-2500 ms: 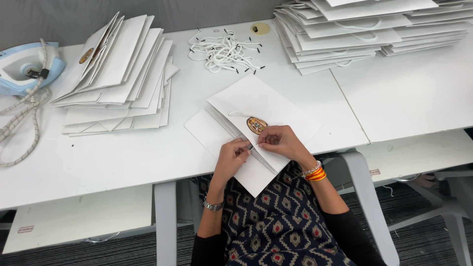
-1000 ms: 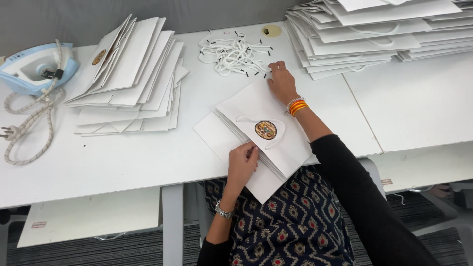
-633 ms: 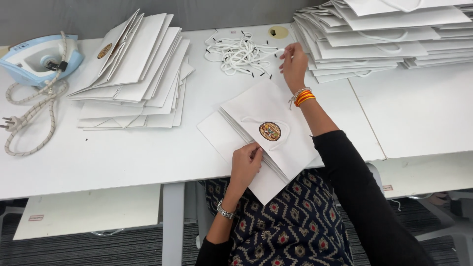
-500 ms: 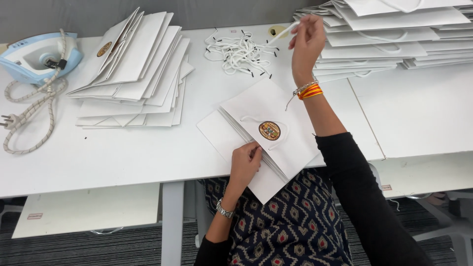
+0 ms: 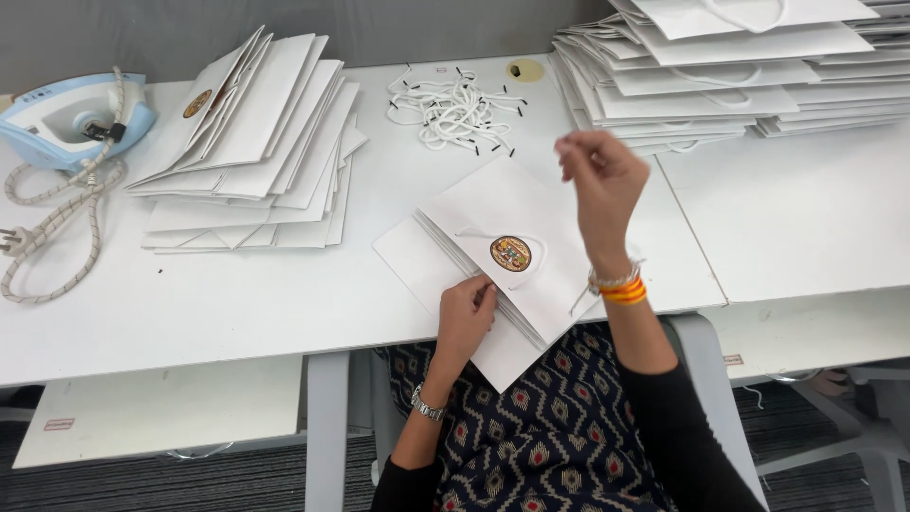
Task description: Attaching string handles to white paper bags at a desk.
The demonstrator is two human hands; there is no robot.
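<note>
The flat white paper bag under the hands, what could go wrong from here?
The flat white paper bag overhangs the white table's edge, pinned only by the left hand; it might slide off. The raised right hand seems to pinch a thin white cord, which could snag or slip loose.

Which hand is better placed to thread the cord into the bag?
Right. The right hand is raised above the white paper bag, pinching a thin cord end; the left hand lies flat on the bag's near edge, pinning it.
</note>
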